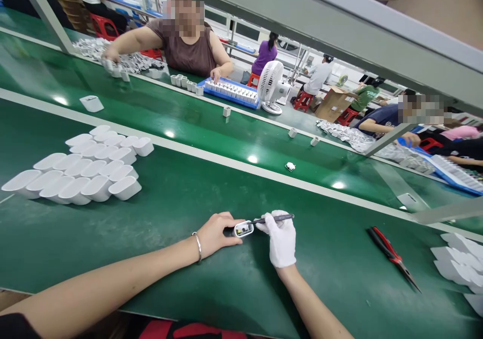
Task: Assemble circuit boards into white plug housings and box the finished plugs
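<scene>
My bare left hand (217, 233), with a bangle at the wrist, grips a small white oval plastic housing (243, 229) between thumb and fingers. The open end of the housing faces me, and small electronic parts show inside, one of them yellow. My right hand (282, 238) wears a white glove and is closed around slim black tweezers (279, 218). Their thin tip points left and reaches the right rim of the housing; whether it touches a part inside I cannot tell.
Rows of white oval housings (90, 168) stand on the green bench at left. Red-handled long-nose pliers (394, 258) lie at right, near more white pieces (458, 261). Beyond the pale strip, a small circuit board (290, 166) lies on the green belt. A co-worker (188, 47) sits opposite.
</scene>
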Demonstrator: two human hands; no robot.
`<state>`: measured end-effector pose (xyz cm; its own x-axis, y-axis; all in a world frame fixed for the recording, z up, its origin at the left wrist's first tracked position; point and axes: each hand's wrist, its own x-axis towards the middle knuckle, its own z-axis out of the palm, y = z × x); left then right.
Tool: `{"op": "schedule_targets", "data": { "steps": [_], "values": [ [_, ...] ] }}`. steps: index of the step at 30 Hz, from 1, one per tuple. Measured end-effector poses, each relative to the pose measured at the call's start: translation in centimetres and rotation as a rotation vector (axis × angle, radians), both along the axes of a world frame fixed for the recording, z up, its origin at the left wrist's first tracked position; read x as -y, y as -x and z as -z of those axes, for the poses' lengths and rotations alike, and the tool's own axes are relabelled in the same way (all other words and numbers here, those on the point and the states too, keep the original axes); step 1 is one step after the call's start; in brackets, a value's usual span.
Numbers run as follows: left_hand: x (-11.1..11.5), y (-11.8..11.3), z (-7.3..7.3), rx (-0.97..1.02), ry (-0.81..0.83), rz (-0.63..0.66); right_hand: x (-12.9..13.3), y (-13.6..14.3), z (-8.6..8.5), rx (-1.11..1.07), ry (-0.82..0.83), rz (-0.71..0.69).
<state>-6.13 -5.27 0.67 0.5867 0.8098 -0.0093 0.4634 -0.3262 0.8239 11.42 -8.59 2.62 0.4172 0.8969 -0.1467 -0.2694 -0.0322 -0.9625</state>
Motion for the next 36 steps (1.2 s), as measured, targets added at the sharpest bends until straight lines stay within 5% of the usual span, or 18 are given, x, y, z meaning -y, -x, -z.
{"op": "schedule_targets", "data": {
  "steps": [6, 12, 15, 17, 21, 24, 27, 29, 32, 36],
  "values": [
    [0.0, -0.1, 0.0, -0.020, -0.024, 0.003, -0.7, -2.3, -0.2, 0.122, 0.015, 0.056],
    [-0.1, 0.6, -1.1, -0.076, -0.080, 0.090, -0.8, -5.8, -1.0, 0.943, 0.405, -0.268],
    [-1.4, 2.6, -2.9, -0.287, -0.200, 0.076, 0.5, -4.4, -1.5, 1.342, 0.314, -0.215],
    [-2.6, 4.5, -4.4, -0.526, -0.299, -0.116, 1.7, -2.6, -1.1, 1.540, 0.084, -0.298],
    [-4.6, 8.4, -6.3, -0.951, -0.323, -0.719, 3.1, -0.2, 1.7, 1.479, -0.245, -0.519],
    [-5.5, 10.3, -6.9, -1.036, -0.237, -0.861, 2.4, 0.2, 3.2, 1.322, -0.259, -0.495],
    [-6.3, 11.5, -6.9, -1.016, -0.155, -0.964, 0.2, -0.1, 2.6, 1.109, -0.169, -0.518],
    [-6.9, 12.0, -6.9, -1.007, -0.097, -1.028, -2.6, -0.8, 1.4, 1.055, -0.090, -0.399],
    [-7.3, 12.5, -6.9, -1.012, -0.049, -1.055, -8.4, -3.5, -0.7, 1.289, 0.126, -0.075],
    [-6.6, 12.6, -7.6, -1.031, -0.063, -1.023, -14.9, -8.3, -2.3, 1.384, 0.296, 0.100]
  ]
}}
